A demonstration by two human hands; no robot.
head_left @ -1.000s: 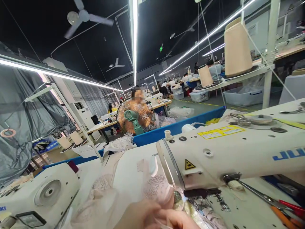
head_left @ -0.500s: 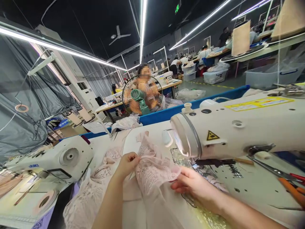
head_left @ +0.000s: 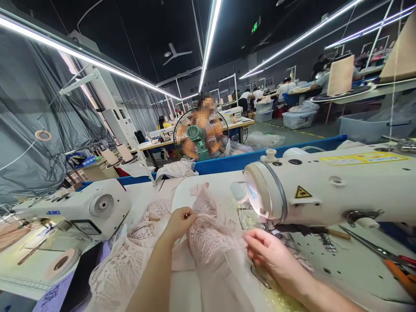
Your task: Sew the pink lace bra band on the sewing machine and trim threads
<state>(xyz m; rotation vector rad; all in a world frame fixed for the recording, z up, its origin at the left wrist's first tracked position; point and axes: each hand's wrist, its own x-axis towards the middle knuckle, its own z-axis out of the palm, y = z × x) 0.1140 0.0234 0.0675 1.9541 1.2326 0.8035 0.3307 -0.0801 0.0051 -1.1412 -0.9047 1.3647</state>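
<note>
A pale pink lace garment (head_left: 208, 242) with sheer panels lies on the white sewing table between my hands. My left hand (head_left: 180, 223) is closed, pinching its upper left edge between thumb and fingers. On the other side, my right hand (head_left: 271, 253) has its fingers curled and its tips together at the sheer right edge of the cloth. How much cloth lies between these tips is hard to see. Another stretch of pink lace (head_left: 117, 260) with cup-like shapes spreads to the left of my left forearm. The lit head of a white sewing machine (head_left: 266, 190) is just beyond my right hand.
Scissors with orange handles (head_left: 398, 273) lie at the right. A second sewing machine (head_left: 97, 206), a tape roll (head_left: 61, 263) and a dark flat object (head_left: 81, 277) are at the left. A blue trough edge (head_left: 227, 162), a green fan (head_left: 196, 134) and a seated person (head_left: 206, 108) are ahead.
The lace between my hands has slackened and its raised right part has dropped lower. My left hand keeps its pinch. The whole view has shifted slightly.
</note>
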